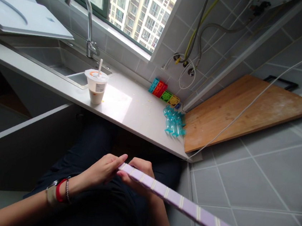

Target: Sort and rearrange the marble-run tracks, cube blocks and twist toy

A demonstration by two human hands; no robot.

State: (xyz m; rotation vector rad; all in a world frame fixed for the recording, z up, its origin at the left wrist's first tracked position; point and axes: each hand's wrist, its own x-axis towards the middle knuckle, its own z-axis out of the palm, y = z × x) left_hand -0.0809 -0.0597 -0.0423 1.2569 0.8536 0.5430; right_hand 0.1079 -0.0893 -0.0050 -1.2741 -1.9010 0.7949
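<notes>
A long, thin lilac strip with pale cross stripes [179,201] runs from my hands out past the lower right of the view; its exact kind I cannot make out. My left hand [104,168] pinches its near end, thumb on top. Close beside it, my right hand [141,167] is closed around the strip, partly hidden behind it. A watch and bracelets sit on my left wrist. Both hands are in front of my dark clothing, below the countertop's front edge.
On the white countertop [136,118] stand a cup with a straw [96,89], coloured moulds [164,92] and teal plastic pieces [174,122]. A sink [65,59] with a faucet [89,24] lies left. A wooden board [237,111] leans right. An open cabinet door [29,143] juts out lower left.
</notes>
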